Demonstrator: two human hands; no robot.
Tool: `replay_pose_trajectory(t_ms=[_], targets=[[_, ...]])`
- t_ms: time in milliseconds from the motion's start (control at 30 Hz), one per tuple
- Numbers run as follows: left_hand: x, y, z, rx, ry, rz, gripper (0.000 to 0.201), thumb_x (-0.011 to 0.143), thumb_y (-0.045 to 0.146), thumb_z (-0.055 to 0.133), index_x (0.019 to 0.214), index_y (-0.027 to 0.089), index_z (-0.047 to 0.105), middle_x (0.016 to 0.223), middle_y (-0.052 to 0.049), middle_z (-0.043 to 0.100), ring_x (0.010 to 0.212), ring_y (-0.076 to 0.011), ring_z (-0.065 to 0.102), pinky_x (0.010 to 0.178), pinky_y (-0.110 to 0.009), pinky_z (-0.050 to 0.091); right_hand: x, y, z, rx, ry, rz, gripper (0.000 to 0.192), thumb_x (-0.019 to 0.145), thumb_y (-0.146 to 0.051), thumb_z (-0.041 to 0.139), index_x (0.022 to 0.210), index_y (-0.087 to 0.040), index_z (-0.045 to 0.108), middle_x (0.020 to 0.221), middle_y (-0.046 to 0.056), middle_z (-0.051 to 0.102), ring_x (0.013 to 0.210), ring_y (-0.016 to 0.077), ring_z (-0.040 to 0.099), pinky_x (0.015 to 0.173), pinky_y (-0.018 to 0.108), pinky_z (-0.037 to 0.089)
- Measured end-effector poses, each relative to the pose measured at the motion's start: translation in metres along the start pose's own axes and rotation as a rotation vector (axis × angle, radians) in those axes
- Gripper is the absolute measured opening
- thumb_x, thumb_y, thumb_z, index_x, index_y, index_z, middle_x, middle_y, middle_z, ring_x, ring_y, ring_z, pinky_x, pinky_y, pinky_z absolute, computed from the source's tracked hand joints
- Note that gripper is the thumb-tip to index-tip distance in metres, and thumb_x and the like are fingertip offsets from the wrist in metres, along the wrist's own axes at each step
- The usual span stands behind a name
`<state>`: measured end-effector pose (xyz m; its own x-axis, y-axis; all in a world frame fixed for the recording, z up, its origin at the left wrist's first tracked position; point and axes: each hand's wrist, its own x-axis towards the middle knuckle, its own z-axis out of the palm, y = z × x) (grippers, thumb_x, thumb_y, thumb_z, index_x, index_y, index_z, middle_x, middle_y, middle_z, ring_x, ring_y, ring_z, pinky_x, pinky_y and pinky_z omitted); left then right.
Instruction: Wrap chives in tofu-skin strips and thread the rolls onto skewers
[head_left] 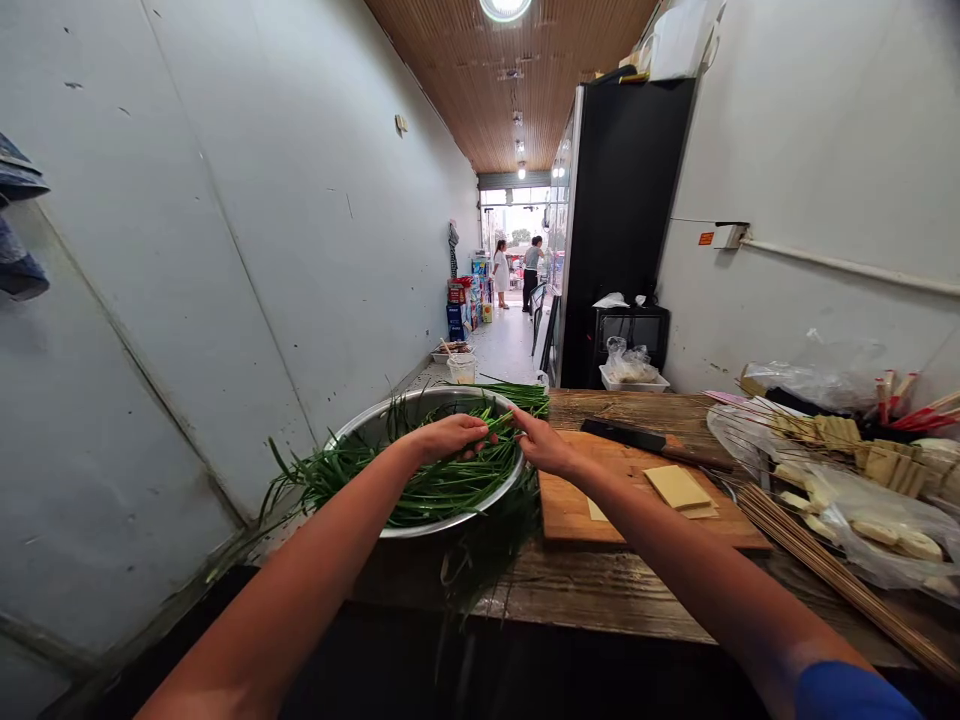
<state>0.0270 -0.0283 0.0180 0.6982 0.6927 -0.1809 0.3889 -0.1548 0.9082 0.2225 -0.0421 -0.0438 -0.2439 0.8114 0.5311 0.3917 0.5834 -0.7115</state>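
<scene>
The bamboo skewers point(840, 575) are cut off by the right edge. Part of the chives point(442, 480) is hidden under the hands. Two distant people point(517, 270) are too small to be made out.

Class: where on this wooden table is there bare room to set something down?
Bare spots: the table front edge, below the cutting board; the back strip behind the cleaver. Crowded: the right, with skewers and bags; the left, with the bowl of chives.
</scene>
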Motion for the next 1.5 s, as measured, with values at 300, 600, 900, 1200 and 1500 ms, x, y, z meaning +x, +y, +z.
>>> replay_pose_trajectory(t_ms=[300,600,900,1200,1500], targets=[[-0.001,0.005,0.004,0.018,-0.003,-0.04,0.054,0.064,0.06,0.059,0.09,0.013,0.058,0.065,0.005,0.044,0.047,-0.0039,0.035,0.043,-0.019,0.022,-0.003,-0.011,-0.004,0.065,-0.066,0.072,0.069,0.064,0.004,0.035,0.129,-0.019,0.039,0.118,0.005,0.059,0.113,0.0155,0.051,0.093,0.034,0.043],[0.001,0.011,0.01,0.014,-0.004,-0.038,0.055,0.063,0.062,0.059,0.086,0.012,0.057,0.061,0.005,0.042,0.047,-0.004,0.033,0.044,-0.019,0.023,-0.011,-0.024,-0.009,-0.079,-0.128,0.025,0.068,0.063,0.003,0.036,0.128,-0.017,0.039,0.117,0.009,0.058,0.111,0.0177,0.052,0.098,0.039,0.037],[0.0,0.018,0.015,0.053,0.03,-0.052,0.052,0.068,0.058,0.056,0.09,0.012,0.056,0.063,0.005,0.042,0.045,-0.0036,0.032,0.04,-0.019,0.019,-0.009,-0.024,-0.006,0.394,0.112,0.404,0.027,0.068,-0.016,0.053,0.095,-0.016,0.056,0.077,0.001,0.062,0.069,0.0126,0.059,0.056,0.023,0.046],[0.008,0.014,0.019,0.15,0.063,-0.009,0.048,0.069,0.057,0.055,0.088,0.012,0.056,0.061,0.005,0.044,0.047,-0.0052,0.034,0.042,-0.02,0.023,-0.007,-0.028,-0.003,0.736,0.206,0.614,0.021,0.053,-0.029,0.072,0.061,-0.014,0.059,0.057,-0.003,0.057,0.046,0.0044,0.042,0.043,0.019,0.031],[0.01,0.009,0.019,0.101,0.05,0.004,0.045,0.072,0.054,0.053,0.085,0.012,0.056,0.061,0.005,0.041,0.047,-0.0048,0.031,0.044,-0.02,0.021,-0.008,-0.021,-0.002,0.846,0.27,0.627,0.024,0.05,-0.027,0.074,0.063,-0.015,0.058,0.055,-0.004,0.056,0.044,0.0044,0.044,0.042,0.018,0.031]])
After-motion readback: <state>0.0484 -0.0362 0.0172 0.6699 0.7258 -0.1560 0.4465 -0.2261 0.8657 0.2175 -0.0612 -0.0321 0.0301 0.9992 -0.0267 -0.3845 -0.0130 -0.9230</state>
